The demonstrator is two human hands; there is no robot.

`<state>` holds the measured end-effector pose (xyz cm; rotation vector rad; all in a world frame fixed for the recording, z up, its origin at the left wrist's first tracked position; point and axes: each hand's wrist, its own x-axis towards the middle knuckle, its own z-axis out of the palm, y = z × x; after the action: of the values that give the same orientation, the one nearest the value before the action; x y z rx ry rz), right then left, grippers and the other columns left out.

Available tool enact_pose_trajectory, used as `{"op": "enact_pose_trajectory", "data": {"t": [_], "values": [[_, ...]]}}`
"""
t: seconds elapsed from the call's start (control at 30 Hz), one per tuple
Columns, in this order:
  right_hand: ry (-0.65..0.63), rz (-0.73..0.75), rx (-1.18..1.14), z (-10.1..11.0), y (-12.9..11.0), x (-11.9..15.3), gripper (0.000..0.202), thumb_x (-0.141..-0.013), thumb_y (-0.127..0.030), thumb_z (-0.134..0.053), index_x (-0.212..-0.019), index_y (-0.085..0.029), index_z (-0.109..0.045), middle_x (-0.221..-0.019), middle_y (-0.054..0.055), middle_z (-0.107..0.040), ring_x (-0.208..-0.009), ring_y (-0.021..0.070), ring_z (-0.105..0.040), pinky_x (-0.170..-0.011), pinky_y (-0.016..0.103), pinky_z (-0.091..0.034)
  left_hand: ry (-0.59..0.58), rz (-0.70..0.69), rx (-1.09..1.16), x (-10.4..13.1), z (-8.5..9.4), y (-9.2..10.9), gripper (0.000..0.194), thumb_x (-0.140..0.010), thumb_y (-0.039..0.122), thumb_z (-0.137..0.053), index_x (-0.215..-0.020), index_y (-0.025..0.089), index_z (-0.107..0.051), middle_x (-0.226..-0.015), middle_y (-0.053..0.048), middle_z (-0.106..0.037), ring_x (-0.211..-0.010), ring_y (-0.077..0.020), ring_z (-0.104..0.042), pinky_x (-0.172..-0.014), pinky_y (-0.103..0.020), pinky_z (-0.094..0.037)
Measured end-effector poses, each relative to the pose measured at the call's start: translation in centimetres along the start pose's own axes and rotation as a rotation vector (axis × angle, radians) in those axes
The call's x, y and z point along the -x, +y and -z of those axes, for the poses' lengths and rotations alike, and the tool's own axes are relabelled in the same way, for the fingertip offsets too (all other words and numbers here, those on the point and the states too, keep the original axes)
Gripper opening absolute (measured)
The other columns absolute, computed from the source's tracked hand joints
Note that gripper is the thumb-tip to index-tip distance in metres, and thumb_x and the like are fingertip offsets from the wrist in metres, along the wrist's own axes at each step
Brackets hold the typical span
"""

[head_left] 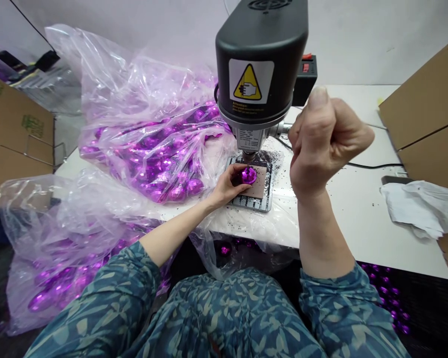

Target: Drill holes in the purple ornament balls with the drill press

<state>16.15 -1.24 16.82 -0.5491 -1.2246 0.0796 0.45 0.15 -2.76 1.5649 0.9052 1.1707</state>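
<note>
A black drill press [261,64] with a yellow warning label stands over a metal base plate [269,199]. On the plate lies a brown board [259,188] with dark shavings around it. My left hand [227,186] pinches a shiny purple faceted ball [249,175] on the board, directly under the chuck [249,155]. Raised at the right of the machine, my right hand [321,139] is curled into a fist; whatever its fingers hold, if anything, is hidden, though a metal lever [283,128] runs toward it.
A clear plastic bag [149,149] of purple balls covers the table's left part. Another bag [70,268] hangs at lower left. Cardboard boxes [18,134] flank both sides. A white cloth or bag [418,206] lies at right. More purple balls [390,298] show below the table.
</note>
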Motion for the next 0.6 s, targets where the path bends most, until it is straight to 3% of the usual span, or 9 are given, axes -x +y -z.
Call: {"op": "enact_pose_trajectory", "data": {"t": [0.27, 0.4, 0.6], "values": [[0.002, 0.148, -0.145, 0.7, 1.1, 2.2, 0.058, -0.1, -0.024, -0.06, -0.054, -0.021, -0.025, -0.044, -0.005, -0.026, -0.037, 0.0094, -0.024, -0.043, 0.037, -0.019, 0.006, -0.013, 0.004, 0.1, -0.1, 0.3, 0.074, -0.078, 0.058, -0.093, -0.132, 0.02, -0.061, -0.138, -0.017, -0.07, -0.131, -0.0321, -0.069, -0.118, -0.053, -0.054], [-0.028, 0.17, -0.143, 1.0, 1.7, 2.8, 0.054, -0.099, -0.021, -0.058, -0.055, -0.021, -0.025, -0.045, -0.005, -0.027, -0.038, 0.0095, -0.026, -0.043, 0.036, -0.019, 0.024, -0.045, -0.003, 0.1, -0.2, 0.1, 0.073, -0.077, 0.06, -0.093, -0.13, 0.021, -0.062, -0.136, -0.016, -0.07, -0.129, -0.0322, -0.07, -0.116, -0.052, -0.055], [-0.046, 0.339, -0.161, 1.5, 3.0, 3.6, 0.05, -0.097, -0.019, -0.057, -0.059, -0.021, -0.024, -0.046, -0.007, -0.027, -0.037, 0.0061, -0.027, -0.04, 0.029, -0.025, 0.022, -0.026, 0.045, 0.1, -0.3, -0.2, 0.074, -0.076, 0.06, -0.094, -0.13, 0.021, -0.062, -0.136, -0.015, -0.07, -0.131, -0.031, -0.068, -0.119, -0.05, -0.052]]}}
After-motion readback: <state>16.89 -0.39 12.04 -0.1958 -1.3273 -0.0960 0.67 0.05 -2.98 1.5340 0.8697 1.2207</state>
